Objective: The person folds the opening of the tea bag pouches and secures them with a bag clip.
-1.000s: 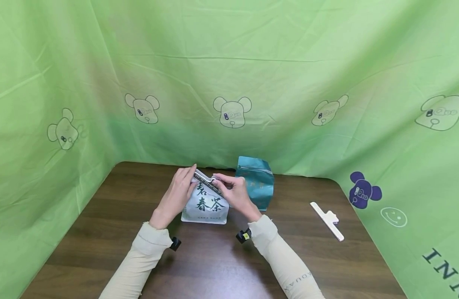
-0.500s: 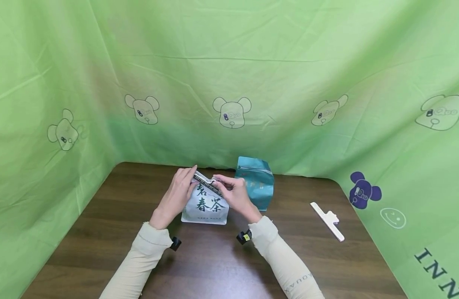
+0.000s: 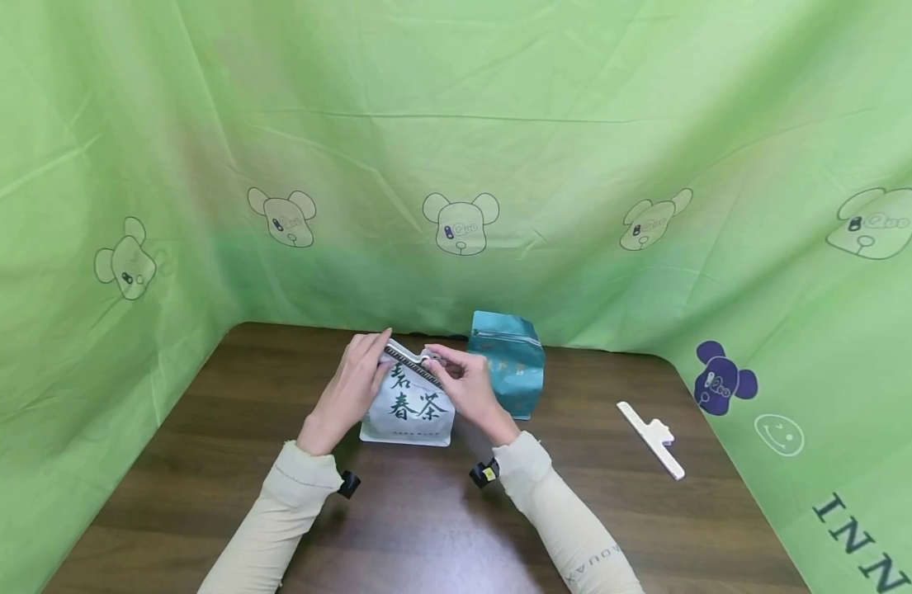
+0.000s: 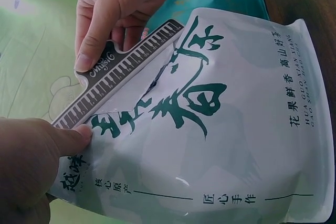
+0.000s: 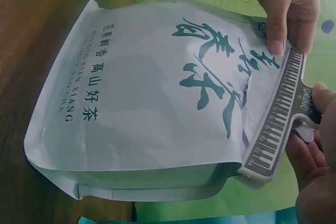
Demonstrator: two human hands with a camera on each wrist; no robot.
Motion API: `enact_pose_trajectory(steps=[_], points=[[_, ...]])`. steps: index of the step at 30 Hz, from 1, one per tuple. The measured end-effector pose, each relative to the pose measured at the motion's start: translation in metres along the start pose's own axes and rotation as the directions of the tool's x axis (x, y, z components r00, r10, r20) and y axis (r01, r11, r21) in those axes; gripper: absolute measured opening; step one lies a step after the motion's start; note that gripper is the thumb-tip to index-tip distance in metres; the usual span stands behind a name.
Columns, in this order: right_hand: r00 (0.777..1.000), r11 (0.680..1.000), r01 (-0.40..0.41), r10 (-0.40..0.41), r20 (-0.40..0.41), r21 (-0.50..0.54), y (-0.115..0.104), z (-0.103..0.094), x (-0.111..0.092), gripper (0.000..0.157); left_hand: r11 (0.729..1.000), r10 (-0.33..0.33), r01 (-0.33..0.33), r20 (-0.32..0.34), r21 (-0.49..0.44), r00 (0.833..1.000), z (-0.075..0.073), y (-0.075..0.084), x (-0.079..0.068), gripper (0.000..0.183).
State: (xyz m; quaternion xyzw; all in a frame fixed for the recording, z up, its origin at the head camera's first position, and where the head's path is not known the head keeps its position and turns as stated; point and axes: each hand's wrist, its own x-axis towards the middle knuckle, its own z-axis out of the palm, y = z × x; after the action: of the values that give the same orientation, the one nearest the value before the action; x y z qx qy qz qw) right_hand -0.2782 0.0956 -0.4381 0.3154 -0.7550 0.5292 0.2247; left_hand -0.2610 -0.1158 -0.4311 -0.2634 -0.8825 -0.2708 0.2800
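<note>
In the head view, the white pouch point(image 3: 408, 422) is on the counter point(image 3: 411, 536), a teal pouch point(image 3: 513, 371) just behind it, a white clip point(image 3: 652, 440) well apart rightward. In the left wrist view, the left hand point(image 4: 29, 158) pinches the pouch's top corner at the piano-key clip's point(image 4: 118, 74) end. In the right wrist view, the right hand point(image 5: 320, 158) pinches that clip's handle.

White pouch point(image 4: 226, 103) — big green 春 and 茶 clear, character above them partly covered; small print 花果鲜香 高山好茶, HUA GUO XIAN XIANG, GAO SHAN HAO CHA; also 核心原产, 匠心手作. Clip point(image 4: 126, 72) — "Music" above printed piano keys. Green curtain point(image 3: 456, 91): INN, winking smiley point(image 3: 779, 435); lettering on bear heads point(image 3: 460, 224) unclear. Teal pouch point(image 3: 512, 367), right sleeve point(image 3: 570, 520): print too small to read.
</note>
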Motion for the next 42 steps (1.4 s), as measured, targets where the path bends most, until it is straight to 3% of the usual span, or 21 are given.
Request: enact_pose_trajectory(steps=[5,12,17,21,26,33,42], points=[[0.999,1.000,-0.026,0.026,-0.023,0.006,0.021,0.007,-0.003,0.026,1.000,0.014,-0.013,-0.008,0.020,1.000,-0.001,0.001,0.000,0.049],[1.000,1.000,-0.007,0.007,0.001,0.024,0.024,0.005,-0.004,0.028,0.994,0.052,-0.049,-0.034,0.102,0.998,0.001,0.003,0.001,0.049],[0.995,0.996,0.057,-0.051,0.085,-0.073,0.022,-0.001,-0.002,0.031,0.983,0.073,-0.062,-0.058,0.174,0.996,0.004,0.004,0.002,0.046],[0.979,0.969,0.137,-0.100,0.179,-0.208,0.018,-0.006,0.002,0.038,0.975,0.097,-0.079,-0.077,0.209,0.992,0.006,0.005,0.002,0.041],[0.951,0.917,0.203,-0.102,0.291,-0.342,0.010,-0.011,0.005,0.047,0.974,0.100,-0.081,-0.082,0.210,0.992,0.007,0.006,0.001,0.036],[0.922,0.894,0.230,-0.074,0.381,-0.384,0.004,-0.012,0.008,0.045,0.979,0.087,-0.070,-0.086,0.190,0.992,0.008,0.006,0.001,0.031],[0.929,0.891,0.224,-0.072,0.363,-0.394,0.003,-0.008,0.007,0.031,0.986,0.058,-0.044,-0.083,0.161,0.995,0.008,0.008,-0.001,0.026]])
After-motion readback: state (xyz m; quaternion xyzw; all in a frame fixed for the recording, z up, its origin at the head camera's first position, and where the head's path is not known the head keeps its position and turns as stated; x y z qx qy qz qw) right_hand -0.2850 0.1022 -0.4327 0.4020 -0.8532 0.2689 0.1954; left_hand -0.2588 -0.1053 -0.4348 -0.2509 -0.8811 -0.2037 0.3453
